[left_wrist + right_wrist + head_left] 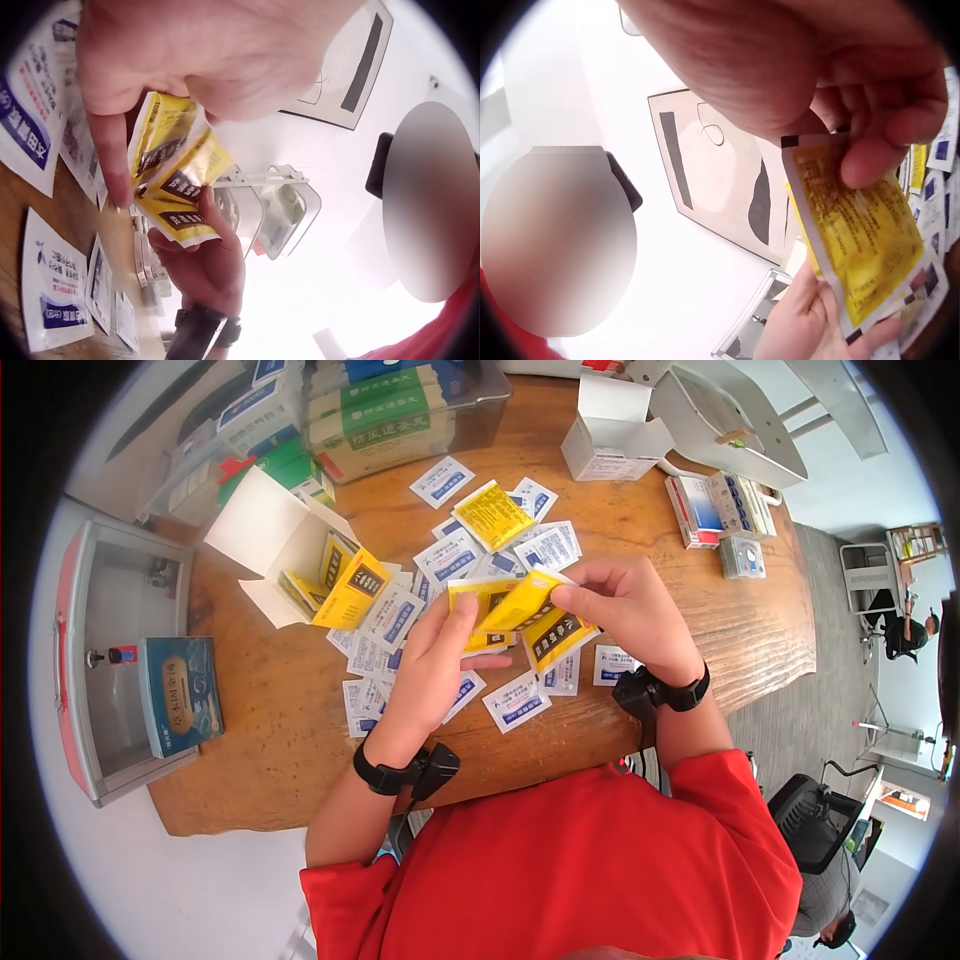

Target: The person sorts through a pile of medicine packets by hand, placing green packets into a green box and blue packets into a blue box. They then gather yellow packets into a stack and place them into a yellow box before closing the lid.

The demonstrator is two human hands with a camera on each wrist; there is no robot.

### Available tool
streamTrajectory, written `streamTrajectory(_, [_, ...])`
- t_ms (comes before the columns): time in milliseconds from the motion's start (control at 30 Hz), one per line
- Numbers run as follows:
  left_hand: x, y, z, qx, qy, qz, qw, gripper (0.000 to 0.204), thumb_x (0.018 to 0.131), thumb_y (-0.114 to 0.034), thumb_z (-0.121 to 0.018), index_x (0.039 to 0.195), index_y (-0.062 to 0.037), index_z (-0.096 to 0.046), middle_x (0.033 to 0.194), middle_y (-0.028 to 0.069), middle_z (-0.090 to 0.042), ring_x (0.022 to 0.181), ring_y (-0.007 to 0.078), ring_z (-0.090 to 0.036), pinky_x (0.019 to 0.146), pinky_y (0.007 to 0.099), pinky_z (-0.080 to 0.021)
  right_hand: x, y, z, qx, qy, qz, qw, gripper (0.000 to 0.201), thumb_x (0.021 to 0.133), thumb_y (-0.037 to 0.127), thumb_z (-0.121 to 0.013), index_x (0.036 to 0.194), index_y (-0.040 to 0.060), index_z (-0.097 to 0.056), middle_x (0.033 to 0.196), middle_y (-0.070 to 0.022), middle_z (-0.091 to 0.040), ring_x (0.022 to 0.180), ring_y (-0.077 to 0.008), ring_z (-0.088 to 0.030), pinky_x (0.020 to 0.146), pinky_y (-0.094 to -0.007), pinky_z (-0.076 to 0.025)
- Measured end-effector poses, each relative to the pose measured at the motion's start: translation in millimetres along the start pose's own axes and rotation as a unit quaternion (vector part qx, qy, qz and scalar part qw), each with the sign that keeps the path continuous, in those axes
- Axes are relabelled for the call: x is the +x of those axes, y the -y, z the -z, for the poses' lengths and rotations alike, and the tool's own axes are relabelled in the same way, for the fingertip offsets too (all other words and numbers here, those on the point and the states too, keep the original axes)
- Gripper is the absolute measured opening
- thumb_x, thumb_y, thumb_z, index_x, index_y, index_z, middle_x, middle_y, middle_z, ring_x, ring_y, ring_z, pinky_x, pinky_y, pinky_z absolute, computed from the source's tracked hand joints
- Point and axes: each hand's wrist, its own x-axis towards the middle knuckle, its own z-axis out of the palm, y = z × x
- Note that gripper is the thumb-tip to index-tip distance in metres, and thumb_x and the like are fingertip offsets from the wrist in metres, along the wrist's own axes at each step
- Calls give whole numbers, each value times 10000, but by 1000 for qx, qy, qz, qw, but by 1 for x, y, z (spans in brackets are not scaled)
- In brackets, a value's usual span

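Over the table, both hands hold several yellow sachets with dark label patches. My left hand (pixel 425 655) grips a yellow sachet (pixel 472 600) between thumb and fingers. Opposite it, the thumb and fingers of my right hand (pixel 635 615) pinch yellow sachets (pixel 558 642), one angled across toward the left hand. In the left wrist view the held sachets (pixel 178 217) overlap in a fan between the hands. The right wrist view shows the printed back of a sachet (pixel 859 240) under the right thumb. White-and-blue sachets (pixel 518 702) lie scattered beneath, with a loose yellow sachet (pixel 494 516) on top.
Left of the hands, an open white box (pixel 265 535) holds more yellow sachets (pixel 350 585). Another open white box (pixel 615 435) stands at the back. Small medicine boxes (pixel 697 510) sit at right, a clear bin (pixel 475 405) at back left, and a teal box (pixel 180 695) beside a metal-framed case (pixel 85 660).
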Motion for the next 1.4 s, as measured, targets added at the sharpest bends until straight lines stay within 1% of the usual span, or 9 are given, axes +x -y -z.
streamTrajectory(300, [1,8,1,96,33,-6,995,366,1119,-224,-635,1409,-2,-609,1278,84,-714,1080,161,-737,835,333,-679,5,-10,-1,27,58,-16,998,204,1002,80,-779,1157,-51,-755,921,-24,-763,791,-50,-660,699,-228,-530])
streamTrajectory(500, [1,-1,2,-17,30,61,998,391,1128,-252,-618,1431,-6,-584,1290,94,-708,1088,176,-738,832,356,-689,1,0,25,63,-101,98,988,369,979,-8,-761,1329,-43,-650,956,-30,-760,819,-43,-660,732,-224,-522])
streamTrajectory(600, [1,-1,2,-37,39,100,994,408,1134,-272,-596,1446,-10,-572,1306,134,-727,1148,281,-763,779,389,-692,-5,1,32,76,-50,120,989,406,954,-35,-772,1350,-9,-685,901,15,-719,780,-42,-617,681,-242,-501])
streamTrajectory(667, [0,-6,-2,-61,51,127,989,416,1128,-267,-608,1453,-11,-565,1311,124,-720,1147,263,-756,790,382,-690,-7,1,25,-18,83,66,994,503,912,-35,-808,1398,36,-704,836,38,-671,751,-47,-589,644,-267,-491])
streamTrajectory(767, [-5,-3,-7,-1,103,138,985,423,1105,-235,-645,1456,-14,-561,1304,98,-706,1142,220,-738,821,364,-683,-8,5,-1,-194,99,98,971,648,783,-12,-873,1406,70,-715,815,-34,-656,738,-96,-585,678,-313,-512])
streamTrajectory(900, [-1,10,-2,139,190,112,965,426,1050,-120,-720,1430,-17,-558,1264,59,-682,1123,153,-704,877,321,-660,-6,-4,-16,-246,70,150,955,523,769,88,-899,1271,47,-759,810,-108,-692,711,-258,-677,660,-379,-534])
streamTrajectory(1200, [-1,11,-2,103,147,109,978,423,1052,-64,-688,1447,-16,-545,1298,83,-683,1148,185,-719,886,341,-665,9,5,-10,-238,-3,200,950,313,849,169,-878,1105,13,-787,947,-147,-746,847,-291,-713,751,-383,-571])
streamTrajectory(1367, [-3,3,0,25,133,107,985,475,1037,-39,-645,1488,14,-506,1291,148,-712,1156,268,-750,878,385,-676,71,16,7,-516,-33,438,735,309,818,8,-711,1124,18,-748,1152,-172,-686,1024,-378,-689,874,-459,-579])
streamTrajectory(1400, [-2,3,0,25,132,101,986,475,1037,-39,-645,1488,14,-506,1291,148,-712,1156,268,-750,878,385,-676,84,11,5,-518,-33,443,731,309,818,8,-711,1124,18,-748,1152,-172,-686,1024,-378,-689,874,-459,-579])
